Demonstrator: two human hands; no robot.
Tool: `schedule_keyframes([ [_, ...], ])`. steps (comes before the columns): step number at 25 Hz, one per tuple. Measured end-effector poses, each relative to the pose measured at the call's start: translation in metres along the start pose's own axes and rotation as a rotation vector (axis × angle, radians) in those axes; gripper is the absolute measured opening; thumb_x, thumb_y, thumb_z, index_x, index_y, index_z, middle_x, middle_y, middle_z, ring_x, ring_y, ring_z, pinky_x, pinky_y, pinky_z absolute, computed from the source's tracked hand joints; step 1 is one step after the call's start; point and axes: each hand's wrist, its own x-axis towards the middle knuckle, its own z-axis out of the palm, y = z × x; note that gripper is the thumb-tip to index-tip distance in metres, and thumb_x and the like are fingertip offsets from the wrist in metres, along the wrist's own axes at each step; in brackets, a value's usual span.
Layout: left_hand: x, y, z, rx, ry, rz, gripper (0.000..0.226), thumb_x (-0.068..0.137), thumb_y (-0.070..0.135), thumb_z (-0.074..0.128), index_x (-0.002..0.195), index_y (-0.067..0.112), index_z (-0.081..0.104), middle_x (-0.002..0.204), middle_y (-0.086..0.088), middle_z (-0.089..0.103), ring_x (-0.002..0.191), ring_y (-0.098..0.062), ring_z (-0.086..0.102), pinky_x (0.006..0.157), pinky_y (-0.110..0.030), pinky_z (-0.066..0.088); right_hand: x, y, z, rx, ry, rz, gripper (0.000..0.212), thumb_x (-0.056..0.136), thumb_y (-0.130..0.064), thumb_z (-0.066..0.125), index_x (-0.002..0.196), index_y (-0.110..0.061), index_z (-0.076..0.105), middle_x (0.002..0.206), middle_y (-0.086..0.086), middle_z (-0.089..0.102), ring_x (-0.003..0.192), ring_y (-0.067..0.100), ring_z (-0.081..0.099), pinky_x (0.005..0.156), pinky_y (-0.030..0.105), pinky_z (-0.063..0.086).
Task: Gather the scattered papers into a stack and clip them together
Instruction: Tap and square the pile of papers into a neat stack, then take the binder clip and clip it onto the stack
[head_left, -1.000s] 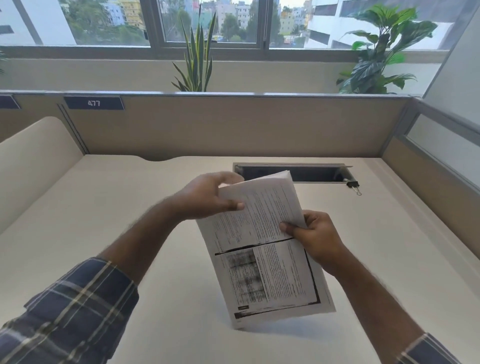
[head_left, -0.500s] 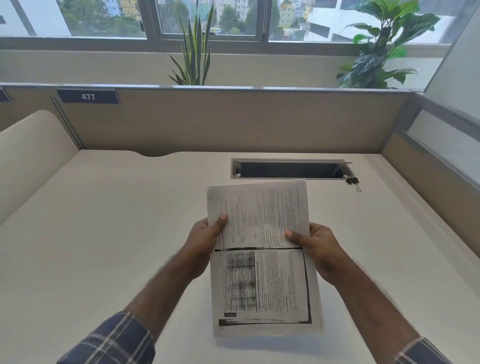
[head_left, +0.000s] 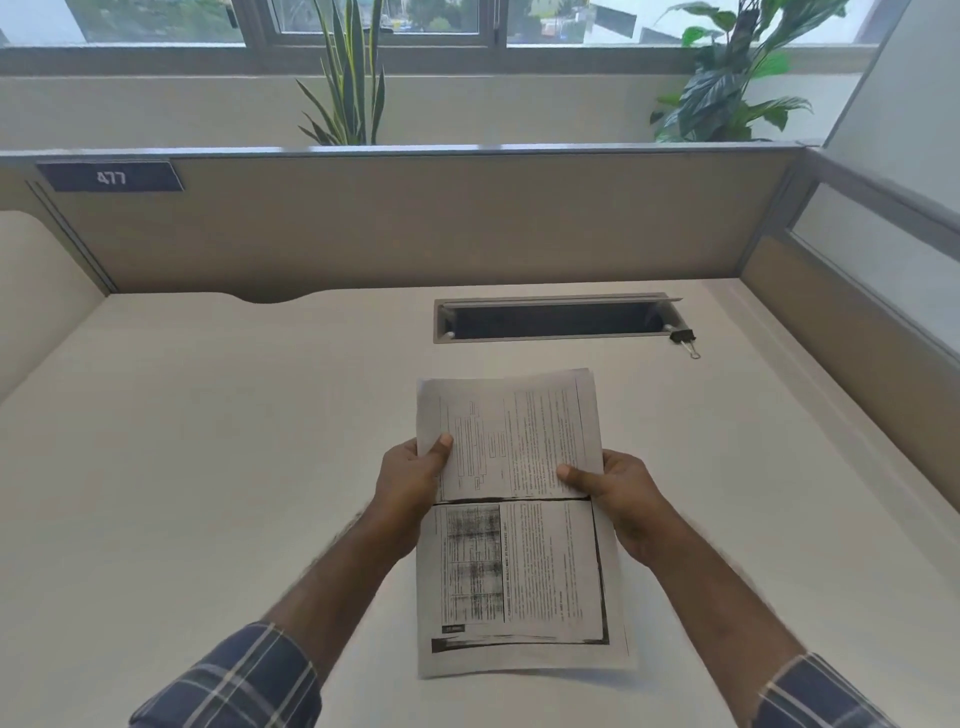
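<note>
A stack of printed papers (head_left: 519, 519) stands upright in front of me, its bottom edge down near the desk surface. My left hand (head_left: 410, 486) grips the stack's left edge with the thumb on the front page. My right hand (head_left: 615, 488) grips the right edge the same way, thumb on the print. A black binder clip (head_left: 684, 338) lies on the desk far to the right, beside the corner of the cable slot, well apart from both hands.
The cream desk (head_left: 208, 467) is boxed in by beige partitions (head_left: 441, 223) at the back and right. A dark open cable slot (head_left: 553, 319) is cut into the desk behind the papers. Potted plants (head_left: 348, 88) stand beyond the partition.
My left hand has come off the top corner and taken the left edge. The tilted papers are now squared upright between both hands, lower and nearer the desk.
</note>
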Motion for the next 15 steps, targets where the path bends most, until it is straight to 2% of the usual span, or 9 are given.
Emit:
schedule_keyframes([
  [5,0.02,-0.007,0.01,0.017,0.021,-0.051,0.017,0.099,0.023,0.058,0.097,0.011,0.069,0.093,-0.007,0.077,0.082,-0.022,0.075,0.071,-0.034,0.06,0.017,0.008,-0.009,-0.021,0.002,0.059,0.028,0.083,-0.007,0.075,0.11,-0.001,0.07,0.102,0.014,0.077,0.091,0.03,0.075,0.084,0.046,0.06],
  [9,0.043,-0.013,0.015,0.046,0.04,-0.097,0.02,0.098,0.023,0.059,0.102,0.007,0.07,0.097,-0.011,0.077,0.085,-0.026,0.075,0.073,-0.036,0.06,0.037,0.004,-0.022,-0.138,-0.007,0.079,0.025,0.084,-0.02,0.075,0.103,-0.005,0.072,0.096,0.011,0.078,0.083,0.026,0.076,0.068,0.035,0.06],
  [12,0.063,-0.013,0.017,0.058,0.066,-0.113,0.025,0.098,0.024,0.059,0.108,0.004,0.069,0.099,-0.013,0.076,0.088,-0.029,0.074,0.079,-0.04,0.06,0.07,-0.006,-0.042,-0.295,0.145,0.032,0.027,0.086,-0.03,0.073,0.094,-0.004,0.07,0.081,0.011,0.072,0.066,0.022,0.066,0.057,0.032,0.051],
  [15,0.082,-0.011,0.02,0.044,0.101,-0.119,0.024,0.098,0.024,0.06,0.108,0.004,0.069,0.098,-0.012,0.076,0.086,-0.028,0.074,0.077,-0.038,0.059,0.117,-0.02,-0.071,-0.479,0.335,-0.092,0.025,0.084,-0.029,0.074,0.092,-0.006,0.07,0.075,0.006,0.066,0.07,0.026,0.063,0.065,0.035,0.048],
])
